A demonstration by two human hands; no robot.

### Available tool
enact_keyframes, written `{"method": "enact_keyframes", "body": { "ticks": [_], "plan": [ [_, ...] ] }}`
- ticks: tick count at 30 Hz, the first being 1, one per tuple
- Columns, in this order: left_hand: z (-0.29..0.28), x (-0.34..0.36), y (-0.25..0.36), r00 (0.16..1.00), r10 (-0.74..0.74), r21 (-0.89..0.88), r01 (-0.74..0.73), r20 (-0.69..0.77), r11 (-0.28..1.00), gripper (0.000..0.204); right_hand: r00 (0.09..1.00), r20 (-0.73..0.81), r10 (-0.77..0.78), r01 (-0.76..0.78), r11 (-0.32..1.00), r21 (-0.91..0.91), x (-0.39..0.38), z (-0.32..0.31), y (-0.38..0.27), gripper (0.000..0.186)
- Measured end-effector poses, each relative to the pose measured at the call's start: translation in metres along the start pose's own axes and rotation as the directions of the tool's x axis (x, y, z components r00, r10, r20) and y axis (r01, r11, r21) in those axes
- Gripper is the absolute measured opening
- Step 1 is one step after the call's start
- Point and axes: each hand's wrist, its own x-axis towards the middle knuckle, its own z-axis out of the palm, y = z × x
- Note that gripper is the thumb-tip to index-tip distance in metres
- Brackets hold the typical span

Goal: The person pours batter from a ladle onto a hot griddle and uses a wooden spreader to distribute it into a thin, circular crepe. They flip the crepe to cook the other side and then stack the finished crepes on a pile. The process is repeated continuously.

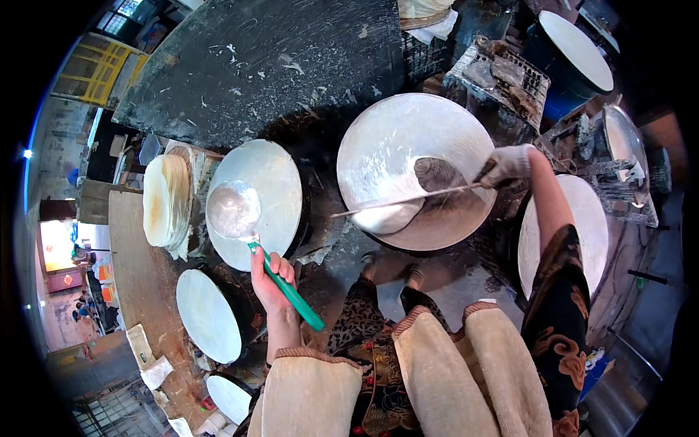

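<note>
My left hand (271, 280) is closed round the green handle of a ladle (233, 210). The ladle's round bowl is over a pale round griddle (280, 175) and appears to hold whitish liquid. In a grey work glove, my right hand (506, 166) grips a long thin spreading stick (408, 199). It lies slantwise across the large round griddle (364, 138) in front of me. White batter covers much of that griddle's left side, and a darker bare patch shows near the glove.
Left of the ladle a stack of thin pale flatbreads (166, 204) stands at the wooden table (135, 269). More round griddles (207, 317) sit at lower left and right (582, 240). A dark board (255, 65) rises behind. A dirty crate (502, 76) and blue drum (546, 73) are far right.
</note>
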Motion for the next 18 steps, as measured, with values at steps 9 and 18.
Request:
{"method": "enact_keyframes", "body": {
  "ticks": [9, 18],
  "plan": [
    [0.005, 0.015, 0.037, 0.973, -0.121, -0.083, 0.139, 0.199, 0.987, 0.029, 0.803, -0.595, 0.031, 0.150, 0.956, 0.252, -0.107, 0.168, 0.064, 0.037],
    [0.009, 0.009, 0.057, 0.890, -0.209, 0.017, 0.221, 0.406, 0.975, 0.031, 0.623, -0.775, 0.103, 0.158, 0.954, 0.254, 0.063, 0.367, -0.101, 0.039]
  ]
}}
